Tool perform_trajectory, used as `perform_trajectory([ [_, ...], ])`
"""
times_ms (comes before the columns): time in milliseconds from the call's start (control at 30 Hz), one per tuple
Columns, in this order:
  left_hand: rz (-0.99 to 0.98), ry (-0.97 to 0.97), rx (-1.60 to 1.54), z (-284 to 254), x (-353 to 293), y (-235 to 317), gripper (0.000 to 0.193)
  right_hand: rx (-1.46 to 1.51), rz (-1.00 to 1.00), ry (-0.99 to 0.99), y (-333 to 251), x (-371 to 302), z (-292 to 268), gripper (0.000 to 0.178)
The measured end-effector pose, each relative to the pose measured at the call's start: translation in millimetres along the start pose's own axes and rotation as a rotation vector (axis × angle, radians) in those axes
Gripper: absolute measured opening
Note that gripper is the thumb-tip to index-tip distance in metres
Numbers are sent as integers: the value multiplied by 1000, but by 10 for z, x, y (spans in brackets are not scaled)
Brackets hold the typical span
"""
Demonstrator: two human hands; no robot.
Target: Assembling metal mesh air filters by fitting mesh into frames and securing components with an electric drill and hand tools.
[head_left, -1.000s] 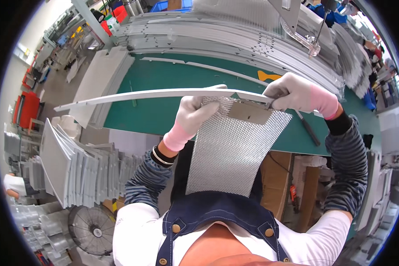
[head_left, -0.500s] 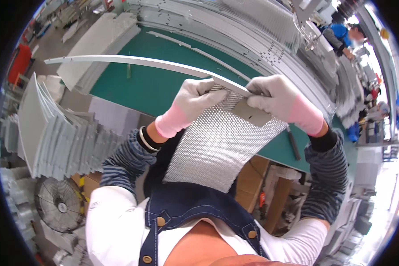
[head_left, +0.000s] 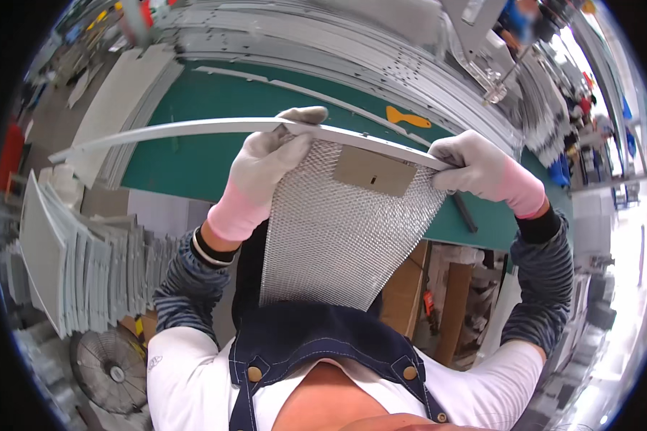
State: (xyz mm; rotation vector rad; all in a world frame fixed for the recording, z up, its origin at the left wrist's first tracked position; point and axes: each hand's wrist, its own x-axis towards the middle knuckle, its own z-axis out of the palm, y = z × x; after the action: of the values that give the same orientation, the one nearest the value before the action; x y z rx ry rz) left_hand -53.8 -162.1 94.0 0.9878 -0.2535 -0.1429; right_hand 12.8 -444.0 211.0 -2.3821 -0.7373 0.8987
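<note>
A silvery mesh panel (head_left: 338,237) hangs down in front of me, its lower end close to my dark apron. Along its top edge runs a long, thin white strip (head_left: 172,128) that reaches far out to the left past the mesh. My left hand (head_left: 266,165), in a white and pink glove, is closed around the strip at the mesh's upper left corner. At the upper right corner, my gloved right hand (head_left: 482,171) pinches the strip's right end. Between the hands, a flat grey-beige plate (head_left: 374,171) with a small slot lies against the mesh, just under the strip.
Behind the strip is a green tabletop (head_left: 201,154) with an orange scraper (head_left: 407,117) and a dark bar (head_left: 464,213). Long white metal profiles (head_left: 295,39) are piled at the back. Upright panels (head_left: 86,258) and a fan (head_left: 111,370) stand left. Another person is far right.
My hands have moved apart, the left one leftward along the strip, the right one rightward. More of the mesh's top edge and the plate shows between them. The orange scraper has come into sight.
</note>
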Motion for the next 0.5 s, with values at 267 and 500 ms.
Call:
perform_trajectory([
  [267,-85,275,132,249,-81,69,43,4,-96,164,47,-437,172,46],
  [500,56,82,262,441,47,93,32,-316,-245,323,-205,-338,419,50],
])
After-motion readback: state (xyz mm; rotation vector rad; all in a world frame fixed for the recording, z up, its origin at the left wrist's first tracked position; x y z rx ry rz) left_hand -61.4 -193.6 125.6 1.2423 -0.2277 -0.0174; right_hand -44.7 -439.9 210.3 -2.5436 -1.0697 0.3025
